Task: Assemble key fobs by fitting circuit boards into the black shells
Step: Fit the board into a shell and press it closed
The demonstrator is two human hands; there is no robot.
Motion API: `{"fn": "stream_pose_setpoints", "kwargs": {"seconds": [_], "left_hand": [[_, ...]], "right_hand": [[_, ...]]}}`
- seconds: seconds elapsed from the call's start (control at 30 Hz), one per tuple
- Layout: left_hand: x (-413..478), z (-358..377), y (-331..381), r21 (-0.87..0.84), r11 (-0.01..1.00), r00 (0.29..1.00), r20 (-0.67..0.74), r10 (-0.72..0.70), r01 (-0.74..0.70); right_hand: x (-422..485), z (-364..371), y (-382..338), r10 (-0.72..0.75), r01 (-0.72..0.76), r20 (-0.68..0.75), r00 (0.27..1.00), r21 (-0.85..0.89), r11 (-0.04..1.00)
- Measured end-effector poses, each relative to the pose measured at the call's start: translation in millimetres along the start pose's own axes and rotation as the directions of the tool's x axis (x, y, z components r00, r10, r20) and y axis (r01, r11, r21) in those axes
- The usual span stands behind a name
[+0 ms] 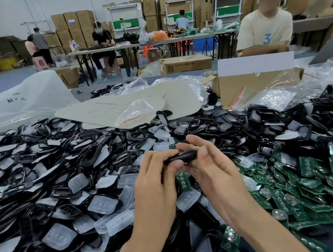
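Observation:
Both of my hands hold one black key fob shell edge-on above the table, at the middle of the view. My left hand pinches its left end. My right hand grips its right end, fingers curled over the top. Whether a board sits inside the shell is hidden. A heap of black shells mixed with translucent button pads covers the left and middle of the table. Green circuit boards are piled at the right, and one board shows just below my hands.
An open cardboard box with clear bags stands at the back right. A beige card sheet and plastic bags lie at the back centre. A person in a cream shirt stands across the table. Other workers sit at far tables.

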State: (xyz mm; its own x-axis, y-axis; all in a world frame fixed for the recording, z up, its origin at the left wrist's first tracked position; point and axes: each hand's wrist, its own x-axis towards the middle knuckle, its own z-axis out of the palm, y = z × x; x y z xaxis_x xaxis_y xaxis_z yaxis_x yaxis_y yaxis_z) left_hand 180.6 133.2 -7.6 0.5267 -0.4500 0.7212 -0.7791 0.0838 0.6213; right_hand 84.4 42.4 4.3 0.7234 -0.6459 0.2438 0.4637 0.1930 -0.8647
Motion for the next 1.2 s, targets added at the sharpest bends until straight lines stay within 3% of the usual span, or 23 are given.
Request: {"fn": "stream_pose_setpoints", "kwargs": {"seconds": [0.07,0.17,0.3,0.43,0.57,1.2], "left_hand": [[0,1,3,-0.061,0.998,0.999,-0.032,-0.013,0.011],[-2,2,5,-0.093,0.994,0.999,-0.011,-0.051,0.049],[-2,2,-1,0.043,0.999,1.0,0.001,-0.023,0.023],[-3,5,-4,0.152,0.986,0.997,0.056,0.059,-0.067],[-4,6,-2,0.15,0.984,0.995,0.039,0.093,-0.098],[3,0,13,-0.136,0.973,0.981,-0.014,-0.191,0.187]], "right_hand": [[0,5,-1,0.151,-0.149,0.009,0.989,0.223,0.963],[-1,8,0,0.328,-0.333,0.076,0.942,0.356,0.873],[-2,6,5,0.355,-0.359,0.101,0.929,0.47,0.807],[0,5,10,0.339,-0.317,0.039,0.94,0.465,0.826],[0,10,15,0.355,-0.326,0.007,0.935,0.414,0.85],[-3,13,16,0.323,-0.289,-0.018,0.946,0.403,0.868]]}}
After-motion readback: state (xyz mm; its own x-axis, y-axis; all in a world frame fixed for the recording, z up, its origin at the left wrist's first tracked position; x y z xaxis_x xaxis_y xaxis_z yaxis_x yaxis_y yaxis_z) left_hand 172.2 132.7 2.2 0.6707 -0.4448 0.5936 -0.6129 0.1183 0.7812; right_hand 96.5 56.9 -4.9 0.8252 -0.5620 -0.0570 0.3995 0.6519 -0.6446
